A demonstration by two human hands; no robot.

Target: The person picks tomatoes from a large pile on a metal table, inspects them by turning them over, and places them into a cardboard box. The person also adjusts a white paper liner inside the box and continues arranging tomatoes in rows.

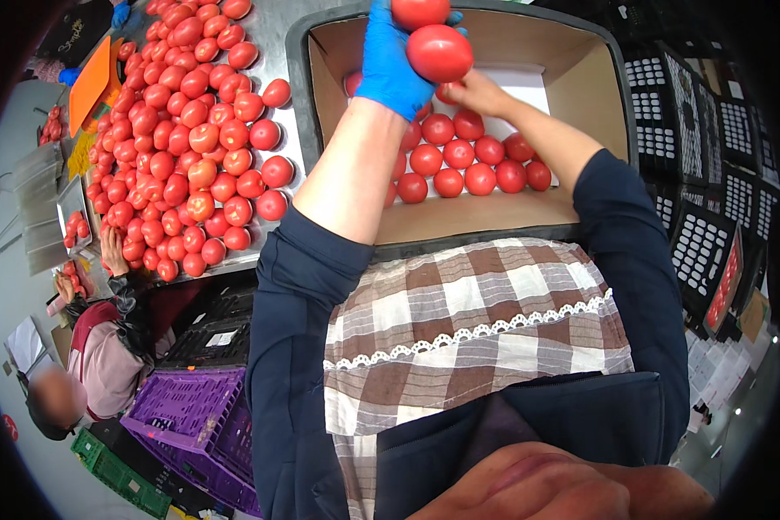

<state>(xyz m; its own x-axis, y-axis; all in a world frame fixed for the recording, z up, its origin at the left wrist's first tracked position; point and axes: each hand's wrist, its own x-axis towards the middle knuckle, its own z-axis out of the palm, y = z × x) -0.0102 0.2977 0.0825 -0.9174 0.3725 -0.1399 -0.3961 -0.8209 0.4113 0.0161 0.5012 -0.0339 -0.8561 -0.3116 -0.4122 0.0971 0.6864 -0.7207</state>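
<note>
My left hand [393, 68], in a blue glove, holds red tomatoes [439, 53] above the far left part of a cardboard-lined crate [481, 224]. Just below and right of it, my bare right hand [478, 94] has its fingers on another tomato [452, 92], low in the crate. Rows of tomatoes [458, 154] lie on the crate's bottom, mostly toward the near side; white paper [519, 84] shows beyond them. My left forearm and glove hide part of the crate's left side.
A large heap of tomatoes [182, 136] covers the metal table [276, 65] at left. A co-worker [104, 351] stands at its near left corner, one hand by the heap. Purple crates [188, 409] and black crates [211, 338] stand below the table; black crates [702, 247] are stacked at right.
</note>
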